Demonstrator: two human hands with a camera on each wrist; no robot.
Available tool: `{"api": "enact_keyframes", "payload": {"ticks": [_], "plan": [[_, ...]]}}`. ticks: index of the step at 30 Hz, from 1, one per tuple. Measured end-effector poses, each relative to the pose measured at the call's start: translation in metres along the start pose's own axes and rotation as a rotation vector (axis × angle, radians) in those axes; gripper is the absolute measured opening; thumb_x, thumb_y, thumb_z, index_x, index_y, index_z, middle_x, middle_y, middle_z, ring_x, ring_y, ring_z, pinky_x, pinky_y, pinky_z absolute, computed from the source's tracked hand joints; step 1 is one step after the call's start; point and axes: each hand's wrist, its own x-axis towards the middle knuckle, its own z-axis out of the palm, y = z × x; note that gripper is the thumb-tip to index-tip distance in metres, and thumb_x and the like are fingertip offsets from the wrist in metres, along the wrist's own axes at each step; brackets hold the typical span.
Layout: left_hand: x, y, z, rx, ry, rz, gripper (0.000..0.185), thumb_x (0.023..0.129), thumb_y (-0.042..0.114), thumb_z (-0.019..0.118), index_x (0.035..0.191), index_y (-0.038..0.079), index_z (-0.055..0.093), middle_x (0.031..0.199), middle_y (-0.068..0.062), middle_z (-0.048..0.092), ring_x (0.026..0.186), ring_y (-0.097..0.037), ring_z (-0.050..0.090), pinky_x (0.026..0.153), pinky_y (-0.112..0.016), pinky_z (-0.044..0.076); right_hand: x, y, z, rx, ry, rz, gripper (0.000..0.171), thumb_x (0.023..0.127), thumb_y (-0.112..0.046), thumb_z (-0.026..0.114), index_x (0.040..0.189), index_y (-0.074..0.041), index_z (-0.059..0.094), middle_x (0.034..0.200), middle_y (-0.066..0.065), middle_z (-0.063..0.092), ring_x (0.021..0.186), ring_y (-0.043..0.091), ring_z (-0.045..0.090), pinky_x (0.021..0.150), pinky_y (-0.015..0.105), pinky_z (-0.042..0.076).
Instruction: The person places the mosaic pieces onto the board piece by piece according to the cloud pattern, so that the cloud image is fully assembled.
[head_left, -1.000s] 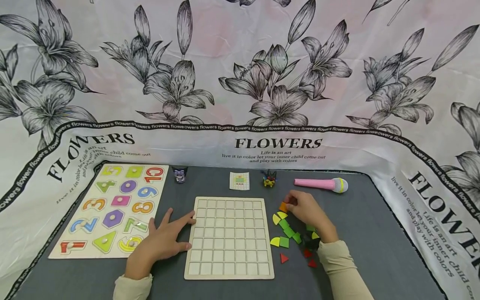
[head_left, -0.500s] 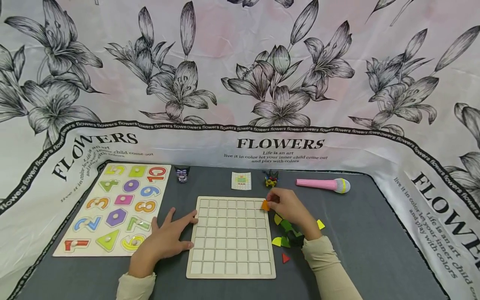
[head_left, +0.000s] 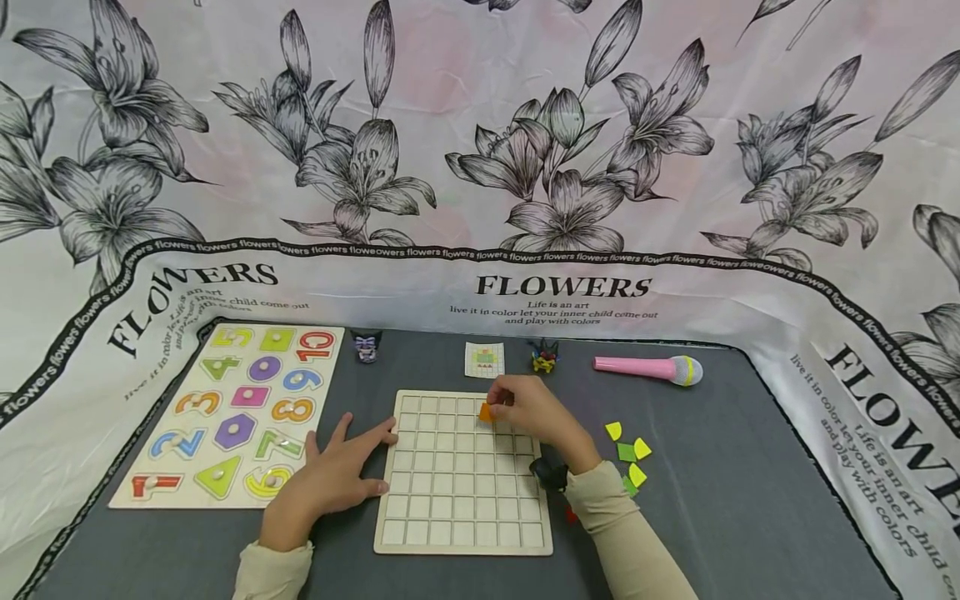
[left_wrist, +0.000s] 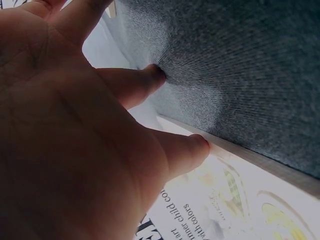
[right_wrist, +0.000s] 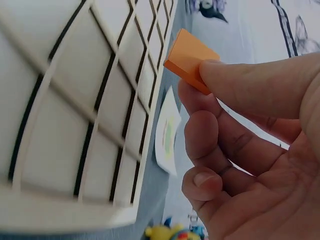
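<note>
Just beyond the board (head_left: 453, 483) lies a card (head_left: 484, 360); rightward, a microphone (head_left: 645, 368).

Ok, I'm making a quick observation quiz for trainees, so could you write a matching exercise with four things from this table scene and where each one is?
Things:
1. left hand
2. orange piece
3. microphone
4. picture card

Places:
A. right of the yellow figurine
B. between the purple figurine and the yellow figurine
C. at the grid board's left edge
D. pinched by the right hand

Pairs: 1-C, 2-D, 3-A, 4-B
</note>
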Motion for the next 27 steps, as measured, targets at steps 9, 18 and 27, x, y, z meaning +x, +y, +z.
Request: {"api": "enact_keyframes", "payload": {"ticks": [9, 18, 27], "plan": [[0.000, 0.001, -0.001, -0.006, -0.003, -0.006, 0.085, 0.086, 0.018, 0.091, 0.161, 0.016, 0.050, 0.152, -0.005, 0.062, 0.158, -0.057, 0.013, 0.111, -0.088, -0.005, 0.015, -0.009, 0.018, -0.024, -0.049, -0.025, 0.008, 0.098, 0.002, 0.070, 0.095, -0.006, 0.071, 0.084, -0.003, 0.064, 0.073, 0.011, 0.055, 0.065, 0.029, 0.048], [0.000, 0.002, 0.001, -0.007, -0.005, -0.011, 0.084, 0.086, 0.018, 0.091, 0.160, 0.016, 0.052, 0.154, -0.007, 0.060, 0.158, -0.056, 0.012, 0.111, -0.087, -0.005, 0.021, -0.009, 0.031, -0.093, -0.063, -0.030, 0.013, 0.099, 0.002, 0.070, 0.093, -0.009, 0.072, 0.080, -0.006, 0.064, 0.068, 0.008, 0.054, 0.063, 0.028, 0.047], [-0.001, 0.001, 0.000, 0.010, 0.008, -0.003, 0.084, 0.085, 0.016, 0.091, 0.159, 0.015, 0.052, 0.154, -0.011, 0.060, 0.157, -0.057, 0.014, 0.110, -0.088, -0.004, 0.024, -0.009, 0.038, -0.159, -0.034, -0.063, 0.013, 0.097, 0.004, 0.071, 0.091, -0.008, 0.072, 0.084, -0.001, 0.061, 0.077, 0.015, 0.054, 0.069, 0.031, 0.048]]}}
